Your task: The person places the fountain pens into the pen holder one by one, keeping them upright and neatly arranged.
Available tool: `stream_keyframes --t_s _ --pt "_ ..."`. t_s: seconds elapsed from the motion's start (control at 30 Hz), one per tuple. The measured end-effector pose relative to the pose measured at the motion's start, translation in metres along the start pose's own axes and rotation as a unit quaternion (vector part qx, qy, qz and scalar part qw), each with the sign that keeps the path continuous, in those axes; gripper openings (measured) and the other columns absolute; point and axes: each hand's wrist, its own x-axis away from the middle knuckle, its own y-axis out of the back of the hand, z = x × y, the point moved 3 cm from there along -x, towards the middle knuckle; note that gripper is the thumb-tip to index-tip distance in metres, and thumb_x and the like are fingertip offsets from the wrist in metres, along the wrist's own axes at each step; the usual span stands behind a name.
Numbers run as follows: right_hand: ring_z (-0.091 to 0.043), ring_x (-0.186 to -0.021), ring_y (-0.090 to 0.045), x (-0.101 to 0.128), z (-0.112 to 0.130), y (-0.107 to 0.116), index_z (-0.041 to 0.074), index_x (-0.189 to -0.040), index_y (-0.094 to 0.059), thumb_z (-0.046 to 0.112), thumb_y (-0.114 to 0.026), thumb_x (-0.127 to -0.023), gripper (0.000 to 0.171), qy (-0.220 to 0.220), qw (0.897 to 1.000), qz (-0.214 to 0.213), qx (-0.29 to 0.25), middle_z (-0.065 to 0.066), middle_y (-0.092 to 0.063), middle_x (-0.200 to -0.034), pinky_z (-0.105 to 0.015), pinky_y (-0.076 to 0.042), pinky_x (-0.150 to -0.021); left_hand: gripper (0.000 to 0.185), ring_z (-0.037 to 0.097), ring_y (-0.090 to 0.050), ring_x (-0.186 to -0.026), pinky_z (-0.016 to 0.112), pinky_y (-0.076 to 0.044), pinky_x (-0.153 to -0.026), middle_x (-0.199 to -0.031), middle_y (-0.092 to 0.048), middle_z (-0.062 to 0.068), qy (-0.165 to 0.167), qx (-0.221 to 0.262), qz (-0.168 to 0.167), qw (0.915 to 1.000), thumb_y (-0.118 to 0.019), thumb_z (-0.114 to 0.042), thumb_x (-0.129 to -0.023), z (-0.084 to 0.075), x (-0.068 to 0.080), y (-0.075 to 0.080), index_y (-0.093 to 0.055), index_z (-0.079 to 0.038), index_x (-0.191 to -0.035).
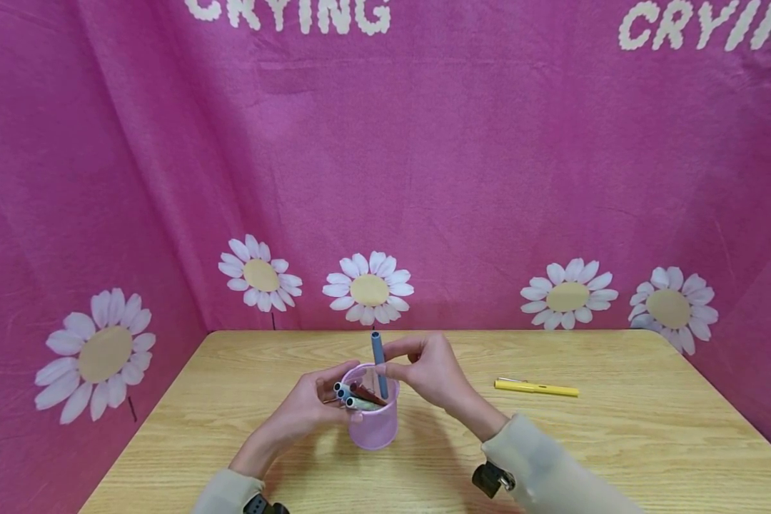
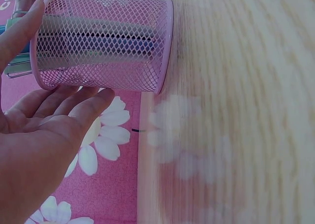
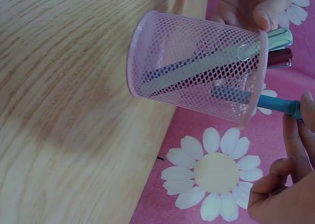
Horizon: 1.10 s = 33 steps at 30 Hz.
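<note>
A pink mesh pen holder stands at the middle of the table, in my left hand's grip. The left thumb lies by the rim and the fingers reach around the side, as the left wrist view shows. My right hand pinches a blue pen near its upper part. That pen is nearly upright, its lower end inside the holder, seen through the mesh in the right wrist view. Several other pens lean together toward the left hand, among them a dark red pen and a pale green pen.
A yellow pen with a metal clip lies on the wooden table, right of my right hand. A pink cloth with white daisies hangs behind the table and along its left side.
</note>
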Motion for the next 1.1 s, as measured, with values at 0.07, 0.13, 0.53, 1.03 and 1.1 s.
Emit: stream_keyframes --t_s 0.07,0.13,0.53,1.03,1.1 --pt "-0.017 -0.075 -0.054 0.001 -0.002 -0.001 0.009 -0.102 -0.086 0.009 -0.088 -0.084 0.017 -0.002 1.0 0.001 0.002 -0.001 -0.08 -0.093 -0.023 -0.034 -0.059 0.085 0.033 -0.06 -0.131 0.04 -0.052 -0.107 -0.154 -0.052 0.022 0.001 0.001 0.0 1.0 -0.085 -0.003 -0.087 0.0 0.0 0.0 -0.041 0.002 -0.159" --pt "-0.017 -0.08 -0.058 0.002 -0.004 -0.001 0.009 -0.102 -0.086 0.01 -0.088 -0.084 0.018 -0.004 1.0 0.001 0.002 -0.001 -0.08 -0.093 -0.023 -0.037 -0.062 0.085 0.033 -0.06 -0.131 0.04 -0.052 -0.108 -0.155 -0.052 0.022 0.002 0.0 -0.001 1.0 -0.085 -0.003 -0.087 0.0 0.0 0.0 -0.041 0.002 -0.159" --pt "-0.015 -0.076 -0.054 0.006 -0.01 -0.005 0.009 -0.101 -0.086 0.009 -0.089 -0.084 0.017 -0.008 1.0 0.012 0.015 -0.001 -0.08 -0.096 -0.022 -0.034 -0.058 0.085 0.033 -0.061 -0.131 0.039 -0.052 -0.108 -0.154 -0.052 0.021 0.003 0.003 -0.003 1.0 -0.085 -0.003 -0.087 0.002 0.0 0.0 -0.041 0.002 -0.159" --pt "-0.005 -0.054 -0.033 0.01 -0.013 -0.003 0.007 -0.101 -0.085 0.014 -0.089 -0.085 0.018 0.005 0.999 0.026 0.038 0.002 -0.079 -0.093 -0.02 -0.028 -0.05 0.088 0.033 -0.059 -0.133 0.038 -0.051 -0.109 -0.154 -0.052 0.023 -0.005 0.013 -0.003 0.9999 -0.086 0.001 -0.084 0.004 -0.003 0.0 -0.04 0.005 -0.158" --pt "-0.005 -0.054 -0.032 0.01 -0.012 0.0 0.006 -0.101 -0.085 0.012 -0.089 -0.085 0.018 0.003 0.999 0.023 0.042 0.001 -0.079 -0.093 -0.02 -0.028 -0.049 0.087 0.033 -0.059 -0.132 0.038 -0.051 -0.108 -0.154 -0.052 0.023 -0.005 0.012 -0.003 0.9999 -0.086 0.0 -0.084 0.003 -0.003 0.0 -0.04 0.006 -0.158"
